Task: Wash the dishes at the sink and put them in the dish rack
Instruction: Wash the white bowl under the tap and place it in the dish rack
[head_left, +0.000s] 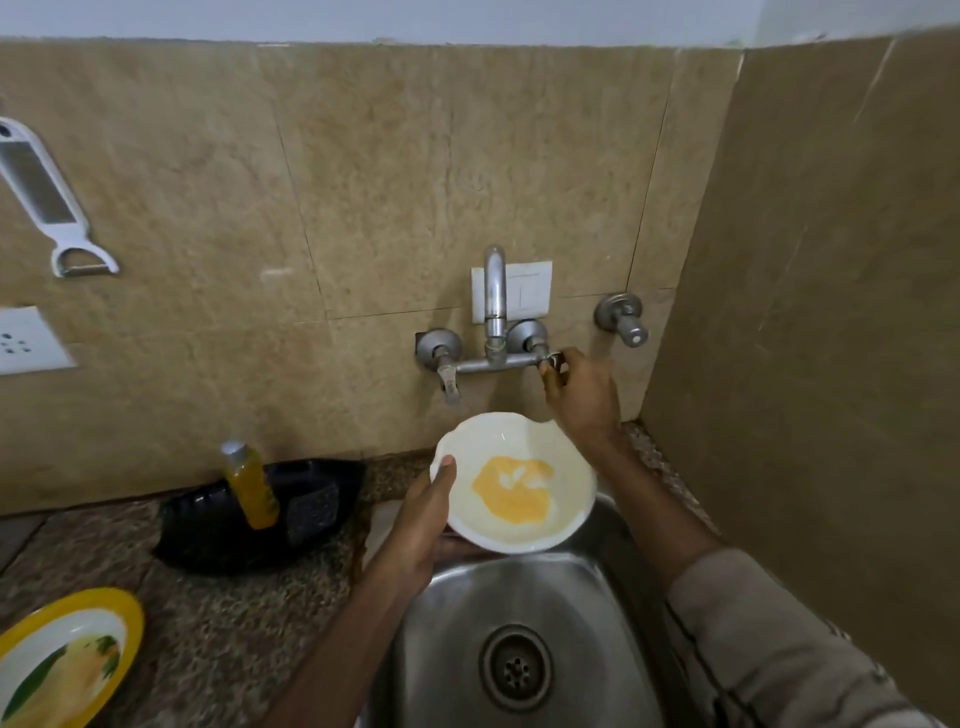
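A white bowl (540, 462) with a yellow smear inside is held over the back of the steel sink (587, 613). My left hand (423, 519) grips its left rim, thumb on the inside edge. My right hand (579, 395) reaches up to the wall tap (493, 312), fingers closed on its right handle. No water runs from the spout. A yellow-rimmed plate (67, 654) with food smears lies on the counter at the bottom left.
A black holder (218, 525) with a yellow soap bottle (249, 483) stands on the granite counter left of the sink. A grater-peeler (47, 202) hangs on the tiled wall; a second valve (623, 317) sticks out at the right. A side wall closes the right.
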